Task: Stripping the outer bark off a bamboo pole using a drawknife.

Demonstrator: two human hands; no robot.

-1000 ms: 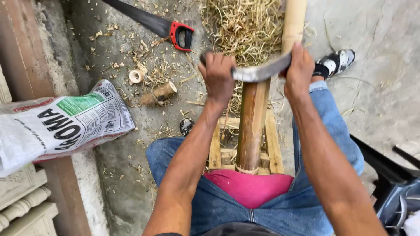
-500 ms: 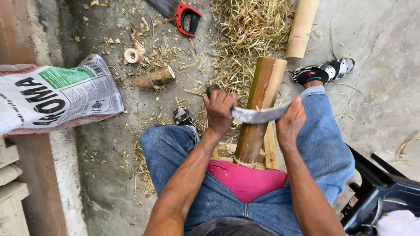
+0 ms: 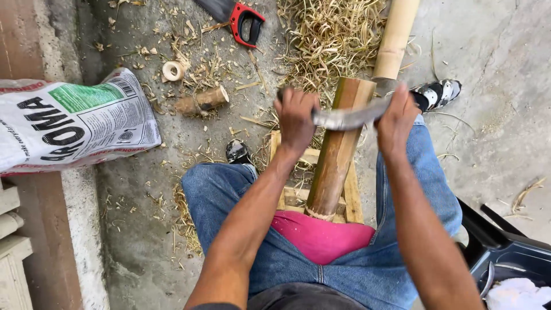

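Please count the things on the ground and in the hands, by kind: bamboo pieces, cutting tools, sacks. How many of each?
Bamboo pieces: 4 (braced pole, pale pole, short stub, ring)
Cutting tools: 2 (curved blade in left hand and right hand; saw)
Sacks: 1 (printed sack)
Total: 7

A hand saw with a red and black handle [image 3: 244,20] lies at the top of the concrete floor [image 3: 505,86], with a small pale ring offcut [image 3: 172,70] and a short cut log section [image 3: 202,101] below and to its left among scattered chips. A printed white sack [image 3: 74,123] lies on its side at the left edge, beside a reddish-brown beam [image 3: 46,229]. A heap of dry straw-coloured shavings [image 3: 327,40] covers the floor at top centre, a second pale pole [image 3: 396,37] lies beside it, and a dark plastic bin [image 3: 511,261] holding white cloth sits at lower right.
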